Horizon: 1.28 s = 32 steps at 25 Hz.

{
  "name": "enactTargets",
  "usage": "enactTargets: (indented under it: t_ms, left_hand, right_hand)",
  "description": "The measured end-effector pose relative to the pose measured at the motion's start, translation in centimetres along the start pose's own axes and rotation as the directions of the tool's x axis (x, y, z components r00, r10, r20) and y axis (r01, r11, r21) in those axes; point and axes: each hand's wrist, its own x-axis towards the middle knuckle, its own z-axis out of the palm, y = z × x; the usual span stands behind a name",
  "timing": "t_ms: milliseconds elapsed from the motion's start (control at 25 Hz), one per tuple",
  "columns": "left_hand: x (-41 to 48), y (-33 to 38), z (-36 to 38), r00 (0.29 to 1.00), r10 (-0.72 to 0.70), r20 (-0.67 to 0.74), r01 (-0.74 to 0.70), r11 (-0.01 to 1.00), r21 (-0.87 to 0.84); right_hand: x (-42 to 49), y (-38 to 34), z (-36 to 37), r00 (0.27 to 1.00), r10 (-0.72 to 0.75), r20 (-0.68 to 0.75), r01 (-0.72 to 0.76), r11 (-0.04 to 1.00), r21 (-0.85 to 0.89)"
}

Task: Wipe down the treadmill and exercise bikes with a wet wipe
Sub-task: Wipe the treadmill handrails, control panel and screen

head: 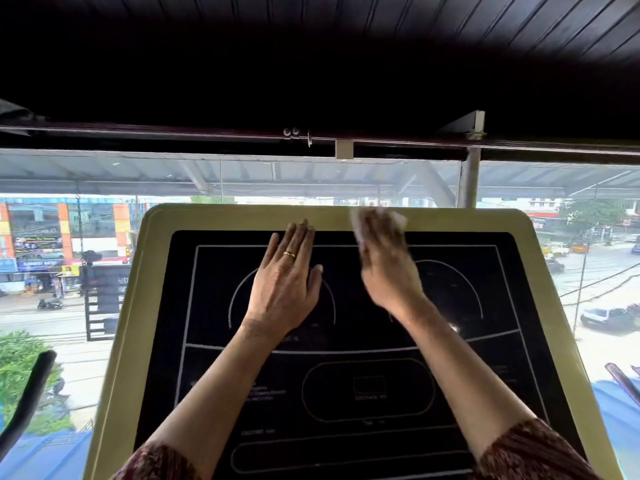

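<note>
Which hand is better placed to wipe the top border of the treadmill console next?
Right. The right hand holds the wet wipe against the console's top border; the left hand rests flat on the black panel, holding nothing.

**Blur, cover and cut edges at the console**

The right hand [384, 268] is smeared with blur, its fingers running together. The wet wipe [379, 218] shows only as a pale, soft patch at the fingertips, most of it hidden under them. Whether the fingers press flat or curl round it cannot be told.

The left hand [285, 282] covers part of the left dial outline on the treadmill console [121, 358], whose lower end runs off the bottom edge. The small print [266, 393] on the panel is too faint to read.

Both patterned sleeves [530, 452] are cut off at the bottom edge, as is a black bar [27, 396] at the left. The shop signs [38, 247] outside are too small to make out.
</note>
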Motion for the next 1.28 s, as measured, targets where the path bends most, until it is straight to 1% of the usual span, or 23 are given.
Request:
enactTargets:
  t_ms: [80, 120, 200, 240, 280, 360, 400, 440, 480, 520, 560, 640, 680, 720, 800, 880, 920, 960, 1040, 1120, 1160, 1200, 1280]
  left_hand:
    - [0.2, 1.6, 1.1, 1.0, -0.011, 0.004, 0.011, 1.0, 0.009]
    - [0.2, 2.3, 1.5, 1.0, -0.021, 0.004, 0.021, 1.0, 0.01]
    - [0.2, 3.7, 2.2, 0.998, -0.068, 0.003, 0.068, 0.998, -0.001]
    - [0.1, 4.5, 2.5, 0.995, -0.098, 0.006, 0.098, 0.995, -0.01]
    - [0.2, 5.1, 2.7, 0.993, -0.119, 0.006, 0.119, 0.993, -0.015]
    - [0.2, 6.1, 3.2, 0.992, -0.125, -0.008, 0.125, 0.992, -0.004]
    - [0.1, 6.3, 3.3, 0.993, -0.119, -0.016, 0.119, 0.993, 0.012]
    - [0.0, 6.3, 3.4, 0.994, -0.113, -0.015, 0.113, 0.993, 0.028]
    - [-0.1, 6.4, 3.4, 0.994, -0.11, -0.011, 0.111, 0.993, 0.04]
    - [-0.2, 6.4, 3.4, 0.994, -0.113, -0.004, 0.113, 0.992, 0.05]
    - [-0.3, 6.4, 3.4, 0.993, -0.118, 0.002, 0.117, 0.991, 0.062]
    - [-0.4, 6.6, 3.3, 0.993, -0.122, 0.008, 0.121, 0.989, 0.086]
    - [-0.3, 6.6, 3.3, 0.993, -0.12, 0.009, 0.119, 0.989, 0.088]
    - [-0.3, 6.6, 3.4, 0.993, -0.118, 0.008, 0.117, 0.989, 0.085]
    - [-0.3, 6.5, 3.3, 0.993, -0.115, -0.002, 0.115, 0.991, 0.074]
    - [-0.3, 6.5, 3.3, 0.993, -0.114, -0.008, 0.114, 0.991, 0.066]
    - [-0.4, 6.5, 3.3, 0.993, -0.116, -0.006, 0.116, 0.991, 0.064]
    - [-0.4, 6.6, 3.4, 0.993, -0.119, 0.001, 0.119, 0.991, 0.065]
    - [-0.5, 6.7, 3.4, 0.992, -0.125, 0.019, 0.123, 0.989, 0.076]
    - [-0.4, 6.7, 3.5, 0.992, -0.126, 0.026, 0.123, 0.989, 0.081]
    - [-0.3, 6.7, 3.4, 0.991, -0.13, 0.024, 0.128, 0.989, 0.077]
    - [-0.1, 6.9, 3.4, 0.99, -0.138, 0.016, 0.137, 0.989, 0.065]
    - [0.4, 7.8, 3.4, 0.991, -0.131, -0.013, 0.132, 0.991, 0.031]
  right_hand:
    - [-0.6, 1.4, -0.3, 0.957, -0.277, 0.092, 0.281, 0.959, -0.035]
    - [0.0, 2.5, -0.9, 0.956, -0.276, 0.1, 0.284, 0.956, -0.07]
    - [1.5, 4.9, -2.6, 0.997, 0.044, 0.057, -0.039, 0.996, -0.076]
    - [1.6, 5.5, -3.2, 0.984, 0.174, 0.043, -0.171, 0.984, -0.053]
    - [1.2, 5.3, -3.4, 0.983, 0.178, 0.037, -0.178, 0.984, -0.013]
    - [-1.2, 3.7, -2.8, 0.992, -0.098, 0.082, 0.094, 0.994, 0.058]
    - [-3.0, 3.5, -2.5, 0.958, -0.256, 0.132, 0.249, 0.966, 0.073]
    - [-4.5, 4.2, -2.5, 0.925, -0.35, 0.148, 0.342, 0.937, 0.079]
    - [-5.2, 5.7, -3.0, 0.923, -0.359, 0.138, 0.354, 0.933, 0.06]
    - [-5.2, 7.3, -3.6, 0.955, -0.279, 0.102, 0.276, 0.96, 0.044]
    - [-4.7, 8.7, -4.2, 0.989, -0.127, 0.071, 0.125, 0.992, 0.025]
    - [-2.6, 10.0, -4.8, 0.982, 0.187, -0.012, -0.187, 0.982, 0.021]
    - [-1.4, 9.4, -4.7, 0.968, 0.25, -0.034, -0.249, 0.968, 0.033]
    - [-0.8, 8.0, -4.3, 0.974, 0.226, -0.027, -0.224, 0.973, 0.056]
    - [-1.7, 5.3, -2.8, 0.998, -0.064, 0.028, 0.061, 0.993, 0.096]
    - [-4.5, 5.5, -2.3, 0.928, -0.354, 0.118, 0.344, 0.934, 0.098]
    - [-5.3, 6.8, -2.9, 0.91, -0.395, 0.124, 0.386, 0.918, 0.091]
    - [-5.5, 8.4, -3.6, 0.929, -0.357, 0.098, 0.349, 0.933, 0.084]
    - [-4.3, 11.1, -4.7, 0.995, -0.083, 0.052, 0.081, 0.996, 0.039]
    - [-1.8, 11.8, -5.0, 0.989, 0.148, 0.005, -0.148, 0.989, 0.03]
    - [-1.1, 10.7, -4.7, 0.99, 0.143, 0.009, -0.143, 0.988, 0.048]
    - [-0.9, 9.2, -4.3, 0.997, 0.068, 0.035, -0.071, 0.995, 0.072]
    - [-2.8, 7.4, -3.2, 0.966, -0.234, 0.107, 0.224, 0.97, 0.097]
